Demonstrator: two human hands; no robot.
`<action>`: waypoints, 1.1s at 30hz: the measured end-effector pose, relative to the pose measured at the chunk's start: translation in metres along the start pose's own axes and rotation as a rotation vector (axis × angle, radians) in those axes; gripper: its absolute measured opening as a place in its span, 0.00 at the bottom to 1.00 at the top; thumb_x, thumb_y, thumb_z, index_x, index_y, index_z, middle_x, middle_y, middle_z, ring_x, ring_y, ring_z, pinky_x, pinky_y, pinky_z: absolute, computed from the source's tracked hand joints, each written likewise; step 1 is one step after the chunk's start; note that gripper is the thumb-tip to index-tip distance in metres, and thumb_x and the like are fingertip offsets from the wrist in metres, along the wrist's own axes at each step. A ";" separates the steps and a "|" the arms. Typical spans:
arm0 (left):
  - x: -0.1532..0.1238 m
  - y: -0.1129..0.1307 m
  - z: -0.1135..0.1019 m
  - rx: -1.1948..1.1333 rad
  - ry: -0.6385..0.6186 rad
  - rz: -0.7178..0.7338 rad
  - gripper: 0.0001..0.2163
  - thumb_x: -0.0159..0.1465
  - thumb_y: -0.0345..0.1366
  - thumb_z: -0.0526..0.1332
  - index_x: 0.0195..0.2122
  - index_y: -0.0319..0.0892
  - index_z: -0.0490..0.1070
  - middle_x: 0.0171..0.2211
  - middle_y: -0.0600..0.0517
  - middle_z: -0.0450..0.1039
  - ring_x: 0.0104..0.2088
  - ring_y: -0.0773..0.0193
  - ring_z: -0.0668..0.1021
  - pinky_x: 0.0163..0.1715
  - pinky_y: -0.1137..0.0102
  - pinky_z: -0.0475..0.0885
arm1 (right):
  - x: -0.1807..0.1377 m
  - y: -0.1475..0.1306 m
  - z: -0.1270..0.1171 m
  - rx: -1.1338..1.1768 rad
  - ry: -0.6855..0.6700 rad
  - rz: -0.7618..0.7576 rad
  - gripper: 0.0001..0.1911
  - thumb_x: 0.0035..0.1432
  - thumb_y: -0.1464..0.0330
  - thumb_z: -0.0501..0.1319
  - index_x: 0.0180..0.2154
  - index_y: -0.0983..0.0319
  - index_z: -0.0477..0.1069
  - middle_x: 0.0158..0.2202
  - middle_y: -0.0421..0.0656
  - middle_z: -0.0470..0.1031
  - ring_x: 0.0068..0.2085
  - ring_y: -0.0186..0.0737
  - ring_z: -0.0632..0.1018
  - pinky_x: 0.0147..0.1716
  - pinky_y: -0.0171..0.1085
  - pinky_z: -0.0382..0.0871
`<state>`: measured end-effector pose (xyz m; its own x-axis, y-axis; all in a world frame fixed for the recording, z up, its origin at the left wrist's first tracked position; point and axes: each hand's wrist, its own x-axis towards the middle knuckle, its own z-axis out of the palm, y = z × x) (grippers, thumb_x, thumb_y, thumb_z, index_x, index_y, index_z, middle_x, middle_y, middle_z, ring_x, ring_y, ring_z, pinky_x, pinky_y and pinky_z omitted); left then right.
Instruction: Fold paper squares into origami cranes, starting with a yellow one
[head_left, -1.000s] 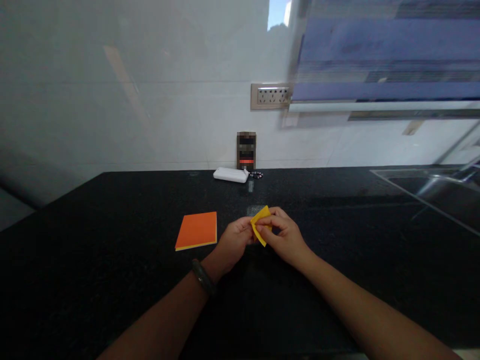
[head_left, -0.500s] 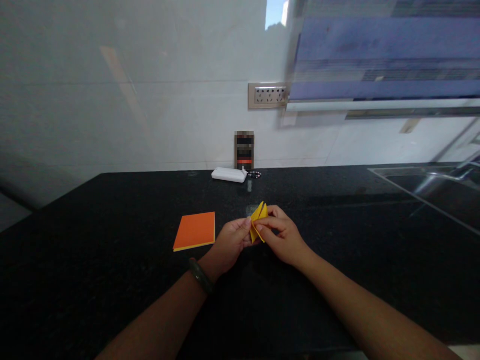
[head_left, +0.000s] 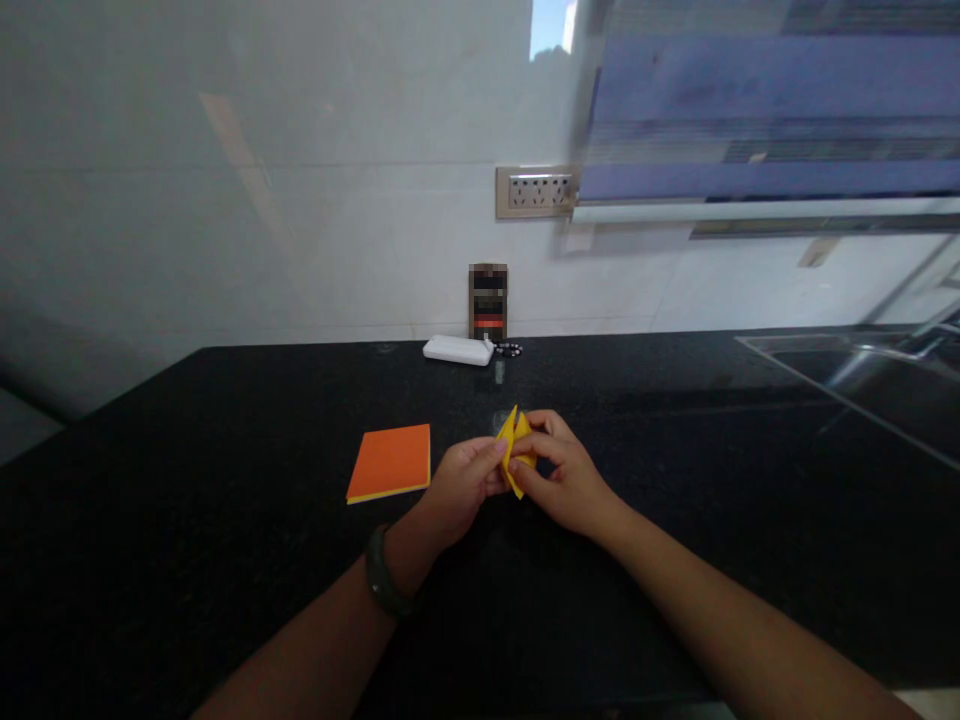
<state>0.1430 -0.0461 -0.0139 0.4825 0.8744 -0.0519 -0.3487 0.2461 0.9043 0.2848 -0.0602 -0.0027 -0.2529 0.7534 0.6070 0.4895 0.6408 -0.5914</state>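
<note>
A small folded yellow paper [head_left: 514, 448] is held just above the black countertop [head_left: 225, 560], pinched between both hands. My left hand [head_left: 461, 488] grips its left side with closed fingers; a dark band circles that wrist. My right hand [head_left: 568, 474] closes on the paper's right side with thumb and fingers. The paper's folds stand up in points between the fingertips. A stack of orange square paper [head_left: 390, 462] lies flat on the counter to the left of my left hand.
At the back against the tiled wall lie a white flat device [head_left: 459, 349], a small dark beaded item [head_left: 510, 349] and an upright dark box [head_left: 488, 301]. A wall socket strip [head_left: 537, 191] sits above. A sink [head_left: 885, 385] is set into the counter at right.
The yellow paper has been folded narrower between the fingers, its flaps drawn together into upright points. Both hands stayed in nearly the same place.
</note>
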 end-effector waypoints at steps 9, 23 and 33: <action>0.001 0.002 0.001 0.242 0.201 0.108 0.13 0.56 0.43 0.56 0.30 0.37 0.70 0.19 0.55 0.66 0.20 0.72 0.67 0.22 0.76 0.61 | 0.000 -0.004 -0.006 -0.048 -0.058 -0.105 0.06 0.49 0.68 0.59 0.32 0.60 0.73 0.43 0.47 0.63 0.46 0.43 0.66 0.45 0.45 0.62; 0.004 0.001 0.001 0.150 0.264 0.123 0.13 0.55 0.43 0.56 0.31 0.38 0.70 0.24 0.52 0.70 0.24 0.67 0.70 0.24 0.74 0.63 | -0.003 -0.006 -0.005 -0.163 -0.026 -0.145 0.07 0.48 0.71 0.60 0.31 0.56 0.74 0.55 0.44 0.55 0.54 0.48 0.59 0.42 0.47 0.66; 0.003 -0.002 0.005 0.134 0.248 0.139 0.11 0.56 0.41 0.55 0.33 0.39 0.69 0.26 0.52 0.70 0.25 0.68 0.70 0.26 0.74 0.63 | -0.005 -0.006 0.003 -0.212 0.050 -0.149 0.05 0.48 0.71 0.60 0.30 0.60 0.73 0.50 0.47 0.59 0.51 0.45 0.62 0.43 0.44 0.65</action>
<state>0.1494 -0.0465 -0.0138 0.2213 0.9752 -0.0102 -0.2807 0.0737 0.9570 0.2803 -0.0673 -0.0034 -0.2966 0.6415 0.7075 0.6151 0.6950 -0.3723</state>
